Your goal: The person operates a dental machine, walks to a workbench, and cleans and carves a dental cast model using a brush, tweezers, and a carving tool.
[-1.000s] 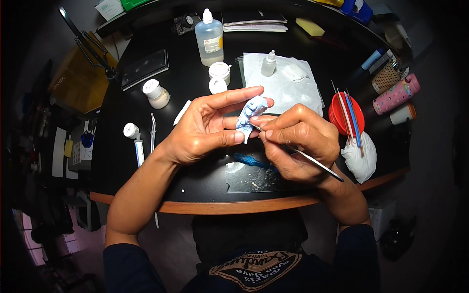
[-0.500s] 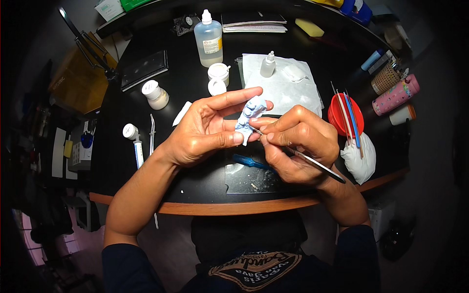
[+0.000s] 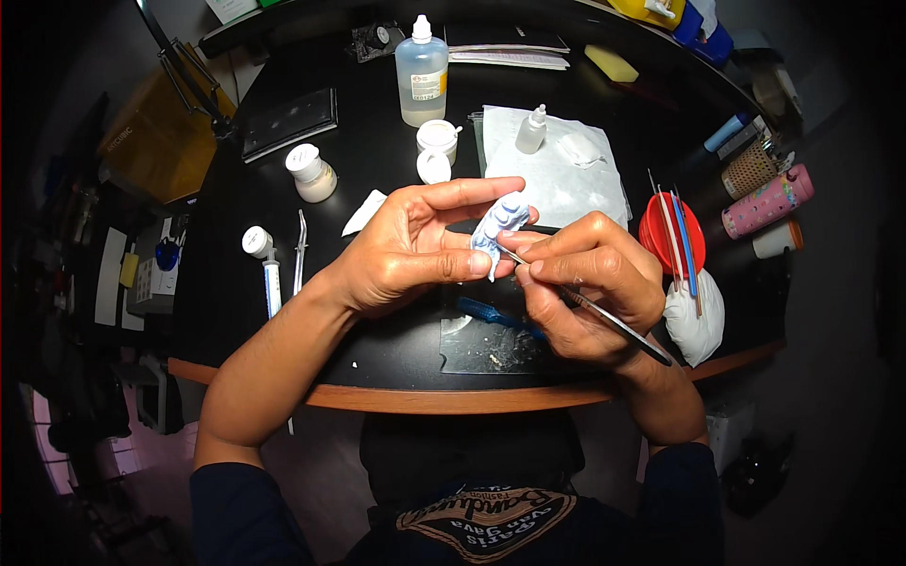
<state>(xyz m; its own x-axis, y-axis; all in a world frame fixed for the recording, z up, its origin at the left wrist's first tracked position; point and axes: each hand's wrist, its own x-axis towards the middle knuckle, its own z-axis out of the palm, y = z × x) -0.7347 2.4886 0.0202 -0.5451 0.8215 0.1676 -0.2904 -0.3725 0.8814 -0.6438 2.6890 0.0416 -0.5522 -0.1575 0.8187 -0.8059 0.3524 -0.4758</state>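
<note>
My left hand [image 3: 406, 243] is closed on a pale blue dental impression [image 3: 499, 222], gripping it between thumb and fingers above the desk. Tooth-shaped hollows show along its length. In my right hand [image 3: 604, 288] a slim metal dental instrument [image 3: 615, 325] is held like a pen, its dark rear end pointing toward me. The thin tip reaches the impression's right edge; whether it touches is too small to tell. Below my hands lies a blue-handled brush [image 3: 486, 309], partly covered by my right hand, by a glass slab [image 3: 472, 349] with white smears.
A large clear bottle [image 3: 422, 85], an open white jar [image 3: 437, 140] and a small dropper bottle [image 3: 531, 132] on white paper [image 3: 590, 184] stand beyond. At left are a lidded jar [image 3: 311, 174] and syringe [image 3: 272, 283]; at right, a red bowl [image 3: 651, 226] bears slim tools.
The impression has turned slightly in my left hand, showing its hollows differently. Both hands keep their grips and the instrument tip stays by its edge. The whole view has shifted a little.
</note>
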